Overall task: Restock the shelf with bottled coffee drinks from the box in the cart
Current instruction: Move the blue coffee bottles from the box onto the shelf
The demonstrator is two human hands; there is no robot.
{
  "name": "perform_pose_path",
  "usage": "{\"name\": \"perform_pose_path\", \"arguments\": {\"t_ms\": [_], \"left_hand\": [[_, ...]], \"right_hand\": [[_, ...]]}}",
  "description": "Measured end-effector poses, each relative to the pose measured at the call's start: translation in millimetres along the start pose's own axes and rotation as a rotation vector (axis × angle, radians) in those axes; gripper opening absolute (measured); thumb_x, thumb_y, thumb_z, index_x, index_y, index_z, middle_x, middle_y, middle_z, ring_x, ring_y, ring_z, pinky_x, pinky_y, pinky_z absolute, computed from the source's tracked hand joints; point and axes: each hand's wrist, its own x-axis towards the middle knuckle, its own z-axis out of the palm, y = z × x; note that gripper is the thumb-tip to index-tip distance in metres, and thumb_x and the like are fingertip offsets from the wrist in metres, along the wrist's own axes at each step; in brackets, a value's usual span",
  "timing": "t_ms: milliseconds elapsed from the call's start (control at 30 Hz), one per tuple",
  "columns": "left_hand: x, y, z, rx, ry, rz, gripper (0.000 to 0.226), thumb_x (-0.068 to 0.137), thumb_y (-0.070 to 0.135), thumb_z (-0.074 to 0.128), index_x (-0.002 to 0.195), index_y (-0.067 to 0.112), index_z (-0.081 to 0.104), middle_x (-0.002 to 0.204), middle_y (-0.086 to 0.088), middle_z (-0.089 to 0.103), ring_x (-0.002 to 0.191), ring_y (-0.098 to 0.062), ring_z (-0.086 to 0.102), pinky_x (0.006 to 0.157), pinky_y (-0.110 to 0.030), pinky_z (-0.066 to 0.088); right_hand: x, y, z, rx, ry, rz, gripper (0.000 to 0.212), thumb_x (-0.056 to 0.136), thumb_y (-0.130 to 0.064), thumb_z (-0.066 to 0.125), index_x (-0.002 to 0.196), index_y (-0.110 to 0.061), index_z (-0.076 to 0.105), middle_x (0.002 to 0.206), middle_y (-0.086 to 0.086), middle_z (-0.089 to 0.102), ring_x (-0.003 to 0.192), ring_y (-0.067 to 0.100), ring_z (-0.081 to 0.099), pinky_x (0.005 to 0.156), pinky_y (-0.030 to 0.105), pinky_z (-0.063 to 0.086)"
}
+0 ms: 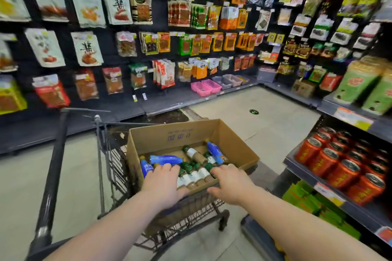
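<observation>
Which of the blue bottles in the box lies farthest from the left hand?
The blue bottle near the right wall of the box; the other two lie beside the left hand.

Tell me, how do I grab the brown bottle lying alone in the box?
Take the brown bottle around its middle, coming straight down from above. It lies on its side on the floor of the box, cap pointing far-left, so its round body faces up. Bare cardboard on its left leaves room for fingers.
</observation>
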Motion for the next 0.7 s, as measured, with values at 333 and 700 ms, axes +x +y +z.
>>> {"name": "perform_pose_path", "arguments": {"t_ms": [333,700], "left_hand": [[40.0,-55.6,13.3,-0.136,-0.05,-0.162,0.075,0.086,0.059,0.05,0.145,0.018,0.027,0.145,-0.002,0.036,0.133,-0.022,0.036,0.109,-0.036,0.034],[142.3,-57.5,61.8,-0.246,-0.183,-0.35,0.079,0.087,0.054,0.052,0.148,0.016,0.02,0.15,-0.005,0.028,0.137,-0.022,0.03,0.114,-0.033,0.027]], "right_hand": [[101.2,-11.7,7.9,-0.022,-0.119,-0.111,0.056,0.091,-0.047,0.048,0.138,-0.02,0.038,0.14,0.006,0.043,0.129,0.03,0.039,0.104,0.045,0.034],[246.3,-0.5,57.6,0.02,-0.36,-0.294,0.056,0.088,-0.047,0.052,0.133,-0.016,0.041,0.137,0.011,0.045,0.127,0.031,0.043,0.099,0.042,0.039]]}}
